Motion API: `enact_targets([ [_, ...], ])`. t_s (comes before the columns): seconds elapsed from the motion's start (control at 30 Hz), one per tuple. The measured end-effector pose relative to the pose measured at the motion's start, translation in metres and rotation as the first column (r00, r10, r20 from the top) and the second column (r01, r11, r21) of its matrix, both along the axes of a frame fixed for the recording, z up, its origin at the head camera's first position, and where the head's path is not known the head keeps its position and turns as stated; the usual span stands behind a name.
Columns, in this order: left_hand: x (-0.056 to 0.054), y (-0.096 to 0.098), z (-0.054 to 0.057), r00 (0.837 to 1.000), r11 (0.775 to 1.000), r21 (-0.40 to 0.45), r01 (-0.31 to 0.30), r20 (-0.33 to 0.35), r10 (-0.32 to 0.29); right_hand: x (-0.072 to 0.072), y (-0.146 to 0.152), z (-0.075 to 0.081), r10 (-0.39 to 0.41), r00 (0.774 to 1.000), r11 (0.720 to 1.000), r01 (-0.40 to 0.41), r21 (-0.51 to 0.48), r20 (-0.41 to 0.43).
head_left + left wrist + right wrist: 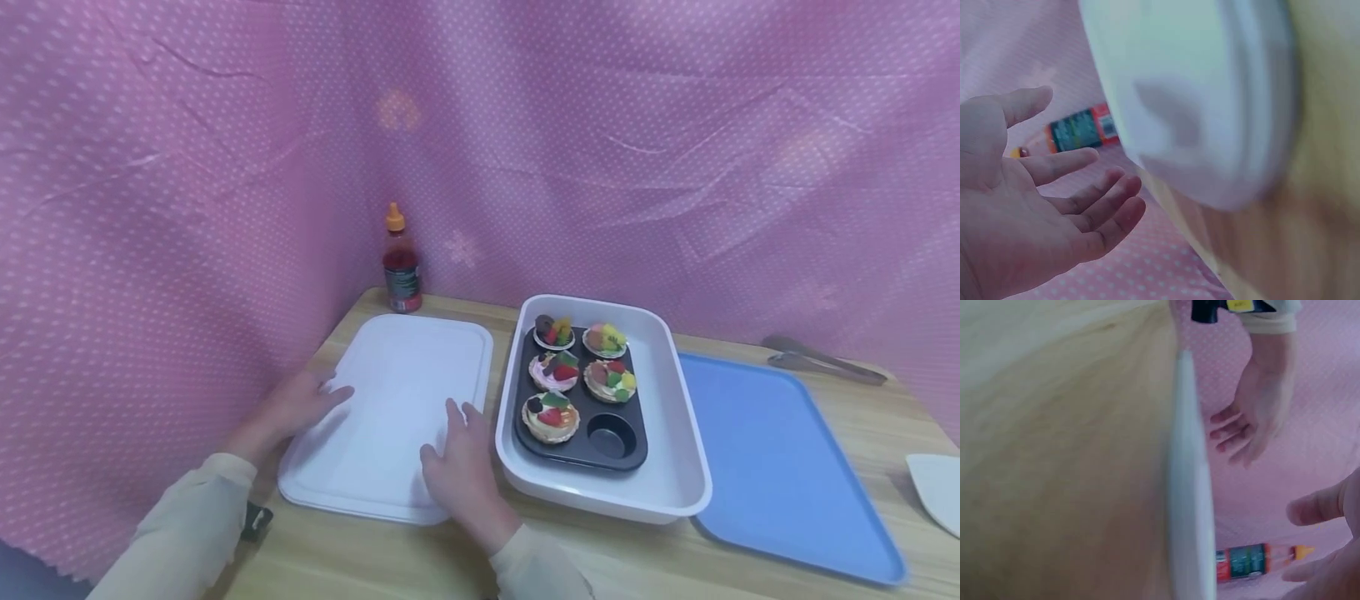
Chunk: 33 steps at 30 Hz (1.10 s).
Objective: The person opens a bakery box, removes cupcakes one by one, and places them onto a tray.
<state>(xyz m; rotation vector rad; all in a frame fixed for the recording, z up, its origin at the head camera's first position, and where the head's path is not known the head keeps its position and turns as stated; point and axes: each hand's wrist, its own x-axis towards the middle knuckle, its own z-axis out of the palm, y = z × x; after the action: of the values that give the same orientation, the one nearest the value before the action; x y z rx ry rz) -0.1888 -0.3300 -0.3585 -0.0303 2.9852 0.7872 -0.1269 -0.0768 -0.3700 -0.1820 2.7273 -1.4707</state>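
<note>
A white, flat rectangular lid or board (408,400) with rounded corners lies on the wooden table, a second rim showing under its near edge. My left hand (303,404) is over its left edge, thumb spread from the fingers. In the left wrist view, that hand's relaxed fingers (1107,228) hold nothing and appear beside the white piece (1172,94). Over its right edge is my right hand (465,467), fingers spread and pointing away from me. The right wrist view shows only the thumb (1316,506) and part of that hand, beside the white edge (1191,487).
Right of the lid, a deep white tub (678,450) holds a dark muffin tin (573,451) with several fruit tarts (551,417). A blue tray (787,467) lies farther right, with tongs (825,362) behind it. A sauce bottle (402,271) stands at the back left.
</note>
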Motion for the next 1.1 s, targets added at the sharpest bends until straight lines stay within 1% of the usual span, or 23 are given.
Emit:
enact_targets([
  [0.1, 0.000, 0.010, 0.007, 0.999, 1.000, -0.010, 0.025, -0.038, -0.025, 0.003, 0.005, 0.009, 0.036, 0.999, 0.999, -0.036, -0.016, 0.007],
  [0.2, -0.001, 0.025, 0.013, 0.990, 0.996, -0.029, 0.083, -0.109, -0.085, 0.004, 0.018, 0.020, 0.062, 0.998, 0.997, -0.062, -0.041, 0.013],
  [0.27, -0.002, 0.035, 0.015, 0.982, 0.991, -0.014, 0.130, -0.136, -0.131, 0.005, 0.027, 0.027, 0.067, 0.998, 0.996, -0.067, -0.055, 0.005],
  [0.3, -0.002, 0.040, 0.015, 0.979, 0.989, 0.003, 0.149, -0.140, -0.147, 0.005, 0.031, 0.030, 0.069, 0.998, 0.996, -0.069, -0.062, 0.001],
  [0.43, -0.004, 0.058, 0.014, 0.978, 0.977, 0.090, 0.193, -0.101, -0.183, 0.006, 0.043, 0.039, 0.085, 0.996, 0.994, -0.085, -0.065, -0.015],
  [0.53, -0.006, 0.073, 0.013, 0.974, 0.967, 0.126, 0.220, -0.092, -0.209, 0.006, 0.050, 0.043, 0.094, 0.995, 0.993, -0.096, -0.062, -0.027],
  [0.67, -0.009, 0.096, 0.009, 0.963, 0.949, 0.170, 0.264, -0.097, -0.251, 0.004, 0.063, 0.047, 0.066, 0.997, 0.994, -0.069, -0.080, -0.038],
  [0.73, -0.012, 0.107, 0.007, 0.959, 0.941, 0.188, 0.280, -0.097, -0.266, 0.001, 0.071, 0.048, 0.046, 0.998, 0.993, -0.051, -0.105, -0.049],
  [0.83, -0.015, 0.123, 0.005, 0.958, 0.932, 0.223, 0.286, -0.083, -0.275, -0.004, 0.084, 0.048, 0.012, 0.997, 0.990, -0.022, -0.137, -0.073],
  [0.9, -0.017, 0.133, 0.004, 0.961, 0.926, 0.256, 0.276, -0.067, -0.268, -0.006, 0.092, 0.050, -0.015, 0.997, 0.990, 0.005, -0.142, -0.070],
  [1.03, -0.020, 0.153, 0.004, 0.963, 0.908, 0.324, 0.265, -0.049, -0.264, -0.009, 0.110, 0.052, -0.071, 0.996, 0.992, 0.065, -0.112, -0.048],
  [1.1, -0.021, 0.162, 0.004, 0.959, 0.896, 0.345, 0.279, -0.059, -0.276, -0.012, 0.118, 0.051, -0.087, 0.995, 0.991, 0.082, -0.105, -0.045],
])
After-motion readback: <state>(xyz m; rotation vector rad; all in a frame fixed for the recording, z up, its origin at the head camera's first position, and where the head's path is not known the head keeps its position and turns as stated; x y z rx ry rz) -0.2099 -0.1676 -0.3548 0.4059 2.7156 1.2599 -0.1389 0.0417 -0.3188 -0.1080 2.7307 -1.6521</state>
